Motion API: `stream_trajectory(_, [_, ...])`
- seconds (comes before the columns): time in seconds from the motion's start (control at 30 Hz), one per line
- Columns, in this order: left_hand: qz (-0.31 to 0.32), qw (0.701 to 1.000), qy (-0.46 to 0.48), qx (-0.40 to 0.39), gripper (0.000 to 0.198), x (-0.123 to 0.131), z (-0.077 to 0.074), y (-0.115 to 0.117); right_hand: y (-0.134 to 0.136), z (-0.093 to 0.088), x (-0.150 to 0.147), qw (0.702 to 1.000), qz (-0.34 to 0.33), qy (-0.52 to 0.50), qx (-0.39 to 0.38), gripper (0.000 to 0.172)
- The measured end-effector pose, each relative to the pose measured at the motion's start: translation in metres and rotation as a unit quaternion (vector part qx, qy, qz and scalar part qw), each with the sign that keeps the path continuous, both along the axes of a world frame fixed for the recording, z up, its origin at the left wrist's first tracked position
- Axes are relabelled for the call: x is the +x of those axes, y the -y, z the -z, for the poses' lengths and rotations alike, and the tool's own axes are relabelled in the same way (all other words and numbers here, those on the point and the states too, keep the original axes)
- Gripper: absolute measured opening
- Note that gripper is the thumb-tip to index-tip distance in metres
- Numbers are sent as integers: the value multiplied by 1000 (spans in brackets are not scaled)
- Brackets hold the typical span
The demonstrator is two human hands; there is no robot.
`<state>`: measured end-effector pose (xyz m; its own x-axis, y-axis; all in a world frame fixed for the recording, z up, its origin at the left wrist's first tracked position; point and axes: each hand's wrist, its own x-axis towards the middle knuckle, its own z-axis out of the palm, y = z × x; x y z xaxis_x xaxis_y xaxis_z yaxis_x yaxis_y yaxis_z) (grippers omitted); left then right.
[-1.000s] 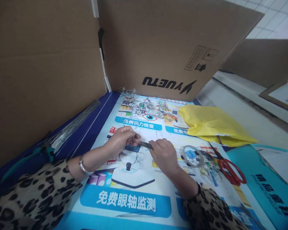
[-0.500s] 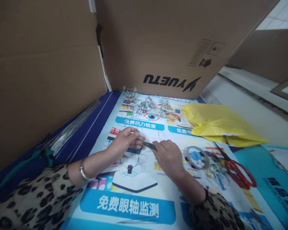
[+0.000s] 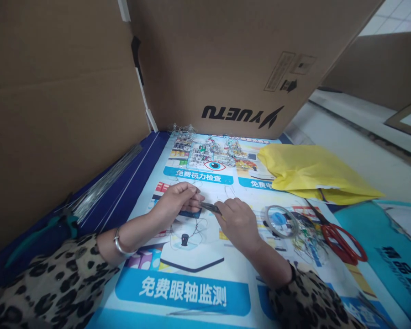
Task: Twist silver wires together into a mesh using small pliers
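My left hand (image 3: pixel 177 201) is closed in a pinch on a thin wire piece (image 3: pixel 188 230) whose loops hang down over the printed poster (image 3: pixel 178 292). My right hand (image 3: pixel 238 221) is closed round small dark pliers (image 3: pixel 210 208). The pliers' tip points left and meets the fingertips of my left hand. Both hands hover just above the middle of the poster. A silver bangle (image 3: pixel 118 242) sits on my left wrist, and both sleeves have a leopard print.
Tall cardboard walls (image 3: pixel 226 55) stand at the back and left. A bundle of straight wires (image 3: pixel 102 183) and teal-handled pliers (image 3: pixel 37 233) lie at the left. A yellow bag (image 3: pixel 311 173), a tape roll (image 3: pixel 281 221), red scissors (image 3: pixel 342 242) and wire pieces (image 3: pixel 208 151) lie around.
Both hands stay together at the wire with only tiny shifts. The view has drifted slightly, so everything sits a little differently in the picture.
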<state>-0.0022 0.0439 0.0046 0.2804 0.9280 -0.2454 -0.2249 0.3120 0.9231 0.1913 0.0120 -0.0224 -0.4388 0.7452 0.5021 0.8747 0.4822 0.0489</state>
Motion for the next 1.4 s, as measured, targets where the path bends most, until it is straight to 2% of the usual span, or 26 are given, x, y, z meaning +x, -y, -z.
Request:
stream_trajectory(0.43, [21,999,-23,37,25,-1,-4,-3,1,0,0,999,-11,-36,-35,13])
stream_trajectory(0.67, [21,1000,8,12,23,-2,1,-6,-3,2,2,999,-20,-43,-17,15])
stream_trajectory(0.9, [-11,1000,20,17,21,0,-6,1,5,-6,-4,999,-14,-41,5,17])
stream_trajectory(1.4, [9,999,17,39,19,10,-7,14,10,-6,-12,1000,2,-9,-17,10])
